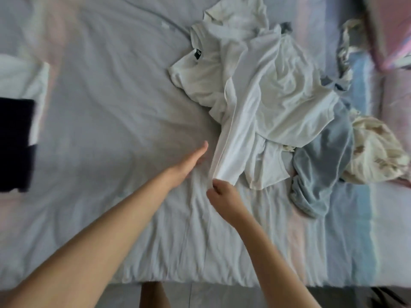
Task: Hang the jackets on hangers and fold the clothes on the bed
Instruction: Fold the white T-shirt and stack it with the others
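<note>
While the bed (106, 90), covered by a wrinkled pastel sheet, fills nearly the whole view, a strip of grey floor (222, 298) shows along the bottom edge. A pink pillow (391, 32) lies at the upper right. Right of centre sits the pile of unfolded clothes (280, 90): white garments on top, a pale blue garment (322, 156) and a cream patterned one (373, 152) at its right side. At the left edge, well apart, a dark folded item (15, 141) lies on white fabric (20, 78). The left hand (193, 158) is flat, fingers straight and together, just beside the pile; contact with the sheet cannot be told. The right hand (222, 192) pinches the near end of a long white garment (231, 152).
</note>
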`<control>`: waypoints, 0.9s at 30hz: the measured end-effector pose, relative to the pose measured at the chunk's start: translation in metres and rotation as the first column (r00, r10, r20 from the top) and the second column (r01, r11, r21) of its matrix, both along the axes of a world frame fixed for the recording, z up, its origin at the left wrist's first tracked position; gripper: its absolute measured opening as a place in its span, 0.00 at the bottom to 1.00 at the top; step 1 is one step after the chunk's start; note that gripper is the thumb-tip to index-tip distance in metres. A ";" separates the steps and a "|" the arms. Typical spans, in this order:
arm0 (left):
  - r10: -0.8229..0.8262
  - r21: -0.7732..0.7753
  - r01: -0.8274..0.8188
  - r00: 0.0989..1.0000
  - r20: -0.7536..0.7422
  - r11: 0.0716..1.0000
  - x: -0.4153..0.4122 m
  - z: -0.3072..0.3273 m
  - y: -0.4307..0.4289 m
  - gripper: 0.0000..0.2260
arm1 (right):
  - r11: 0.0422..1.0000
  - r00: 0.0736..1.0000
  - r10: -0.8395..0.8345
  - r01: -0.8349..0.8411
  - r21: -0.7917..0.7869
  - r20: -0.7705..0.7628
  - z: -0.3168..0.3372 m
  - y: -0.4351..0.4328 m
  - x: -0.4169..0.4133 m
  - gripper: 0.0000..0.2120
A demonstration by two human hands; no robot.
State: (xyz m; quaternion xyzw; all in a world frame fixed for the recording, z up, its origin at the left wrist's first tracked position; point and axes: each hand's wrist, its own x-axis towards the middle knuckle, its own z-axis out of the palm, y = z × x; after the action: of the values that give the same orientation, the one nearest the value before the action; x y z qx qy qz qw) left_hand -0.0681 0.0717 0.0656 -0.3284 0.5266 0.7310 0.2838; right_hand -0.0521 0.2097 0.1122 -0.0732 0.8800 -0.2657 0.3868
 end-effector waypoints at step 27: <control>-0.489 -0.673 -0.219 0.537 -0.688 0.706 0.093 0.589 -0.173 0.45 | 0.005 0.816 -0.317 0.512 -0.859 0.484 0.538 -0.192 -0.009 0.15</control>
State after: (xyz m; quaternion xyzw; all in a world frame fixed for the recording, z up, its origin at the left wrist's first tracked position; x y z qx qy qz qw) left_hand 0.0245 -0.1012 0.6543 0.0244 0.8530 0.5144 -0.0849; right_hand -0.0608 0.0177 0.6504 -0.0208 0.4421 -0.8707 0.2145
